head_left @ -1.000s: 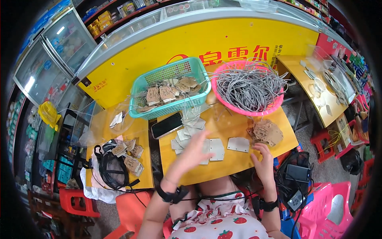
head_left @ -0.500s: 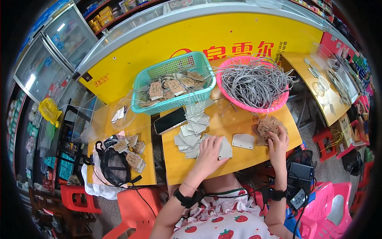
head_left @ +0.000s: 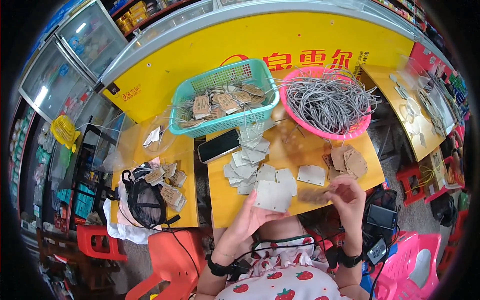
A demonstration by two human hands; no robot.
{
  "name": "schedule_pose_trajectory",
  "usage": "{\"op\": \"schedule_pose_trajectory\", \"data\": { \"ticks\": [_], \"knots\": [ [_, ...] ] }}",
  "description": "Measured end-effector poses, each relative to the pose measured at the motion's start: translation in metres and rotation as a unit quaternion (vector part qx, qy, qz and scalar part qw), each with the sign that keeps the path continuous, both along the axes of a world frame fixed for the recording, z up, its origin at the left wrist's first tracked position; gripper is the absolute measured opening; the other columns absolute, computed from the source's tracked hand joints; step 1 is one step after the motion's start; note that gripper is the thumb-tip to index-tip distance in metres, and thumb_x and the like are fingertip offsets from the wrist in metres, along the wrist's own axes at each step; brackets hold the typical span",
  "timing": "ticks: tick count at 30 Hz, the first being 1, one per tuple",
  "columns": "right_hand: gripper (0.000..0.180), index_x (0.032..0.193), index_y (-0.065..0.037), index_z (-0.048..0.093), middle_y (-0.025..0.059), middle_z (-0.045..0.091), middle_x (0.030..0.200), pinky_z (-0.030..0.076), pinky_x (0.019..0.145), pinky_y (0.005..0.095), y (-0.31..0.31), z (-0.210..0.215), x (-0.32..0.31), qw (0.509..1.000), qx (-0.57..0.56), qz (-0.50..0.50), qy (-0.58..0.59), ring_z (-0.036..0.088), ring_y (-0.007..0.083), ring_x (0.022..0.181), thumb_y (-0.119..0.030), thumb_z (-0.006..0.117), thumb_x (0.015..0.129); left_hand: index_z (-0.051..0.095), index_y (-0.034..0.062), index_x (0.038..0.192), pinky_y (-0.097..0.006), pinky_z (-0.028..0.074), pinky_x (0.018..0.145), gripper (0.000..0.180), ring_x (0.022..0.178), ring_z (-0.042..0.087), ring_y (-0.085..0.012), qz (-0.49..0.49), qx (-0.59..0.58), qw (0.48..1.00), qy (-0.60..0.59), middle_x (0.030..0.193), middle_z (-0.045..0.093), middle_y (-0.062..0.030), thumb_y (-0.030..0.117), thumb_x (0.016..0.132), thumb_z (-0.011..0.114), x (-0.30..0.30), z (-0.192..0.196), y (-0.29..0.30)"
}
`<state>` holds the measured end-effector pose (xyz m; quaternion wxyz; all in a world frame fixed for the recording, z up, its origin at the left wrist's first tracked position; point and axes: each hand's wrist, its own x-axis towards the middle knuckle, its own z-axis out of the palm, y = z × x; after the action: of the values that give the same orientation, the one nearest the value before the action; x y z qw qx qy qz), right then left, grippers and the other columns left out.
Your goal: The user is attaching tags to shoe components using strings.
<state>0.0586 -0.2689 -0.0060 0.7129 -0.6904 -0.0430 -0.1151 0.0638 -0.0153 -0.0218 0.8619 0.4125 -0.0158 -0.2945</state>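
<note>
My left hand (head_left: 248,216) holds a light grey card (head_left: 273,196) with small holes along its edge, lifted above the near part of the table. To its right, my right hand (head_left: 350,199) pinches a brown card (head_left: 314,195), smeared by motion. A stack of brown cards (head_left: 352,162) lies just beyond my right hand. One grey card (head_left: 311,175) rests flat to the left of that stack. Beyond my left hand spreads a pile of overlapping grey cards (head_left: 242,172), reaching back toward the green basket.
A green basket (head_left: 225,123) holds brown cards with cords. Beside it, a pink basket (head_left: 332,131) is heaped with grey cords (head_left: 330,102). A phone (head_left: 218,145) lies left of the grey pile. On the left table are a black mesh bag (head_left: 146,202) and tagged brown cards (head_left: 172,196).
My left hand has picked up a grey card and drawn it nearer me. The right hand has left the brown stack, moving nearer me with a brown card.
</note>
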Motion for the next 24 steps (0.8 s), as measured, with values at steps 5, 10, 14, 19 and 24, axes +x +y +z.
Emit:
{"op": "schedule_pose_trajectory", "data": {
  "ticks": [5, 10, 14, 19, 24],
  "knots": [
    [0.026, 0.096, 0.001, 0.066, 0.0099, 0.06, 0.108, 0.05, 0.083, 0.0276, 0.028, 0.017, 0.002, 0.98, 0.063, 0.185, 0.04, 0.06, 0.0152, 0.096, 0.009, 0.072, 0.072, 0.037, 0.0013, 0.137, -0.038, 0.051, 0.088, 0.07, 0.103, 0.062, -0.0275, -0.043, 0.025, 0.997, 0.059, 0.123, 0.058, -0.0178, 0.058, 0.097, 0.027, -0.011, -0.014, 0.02],
    [0.015, 0.083, 0.001, 0.069, 0.0113, 0.064, 0.113, 0.05, 0.081, 0.028, 0.044, 0.031, 0.008, 0.953, -0.12, 0.273, 0.048, 0.062, 0.0167, 0.096, 0.004, 0.074, 0.07, 0.045, -0.0011, 0.131, -0.032, 0.054, 0.077, 0.071, 0.088, 0.067, -0.0239, -0.16, 0.24, 0.956, 0.049, 0.106, 0.065, -0.0168, 0.059, 0.097, 0.027, -0.01, -0.004, 0.024],
    [0.012, 0.083, 0.001, 0.067, 0.0101, 0.067, 0.095, 0.049, 0.072, 0.0293, 0.054, 0.018, 0.008, 0.94, -0.214, 0.266, -0.028, 0.064, 0.0186, 0.086, 0.001, 0.073, 0.073, 0.05, -0.0045, 0.124, -0.026, 0.053, 0.064, 0.073, 0.073, 0.065, -0.0183, -0.106, 0.312, 0.944, 0.021, 0.09, 0.064, -0.0133, 0.061, 0.095, 0.034, -0.016, -0.012, 0.023],
    [0.011, 0.086, 0.002, 0.065, 0.0063, 0.067, 0.087, 0.052, 0.075, 0.0274, 0.057, 0.003, 0.006, 0.983, -0.084, 0.155, 0.049, 0.064, 0.0142, 0.082, 0.001, 0.071, 0.077, 0.054, -0.0024, 0.119, -0.024, 0.05, 0.062, 0.056, 0.07, 0.061, -0.0128, 0.026, 0.276, 0.959, -0.062, 0.08, 0.061, -0.0068, 0.048, 0.097, 0.046, -0.014, -0.008, 0.021],
    [0.009, 0.088, 0.004, 0.063, 0.0041, 0.066, 0.087, 0.052, 0.081, 0.0253, 0.053, 0.001, 0.006, 0.984, 0.032, 0.106, 0.138, 0.063, 0.0104, 0.083, 0.002, 0.069, 0.081, 0.061, -0.0025, 0.105, -0.022, 0.051, 0.069, 0.023, 0.081, 0.062, -0.0093, 0.168, 0.231, 0.942, -0.176, 0.091, 0.066, -0.0053, 0.006, 0.085, 0.069, -0.021, -0.01, 0.007]
  ]
}}
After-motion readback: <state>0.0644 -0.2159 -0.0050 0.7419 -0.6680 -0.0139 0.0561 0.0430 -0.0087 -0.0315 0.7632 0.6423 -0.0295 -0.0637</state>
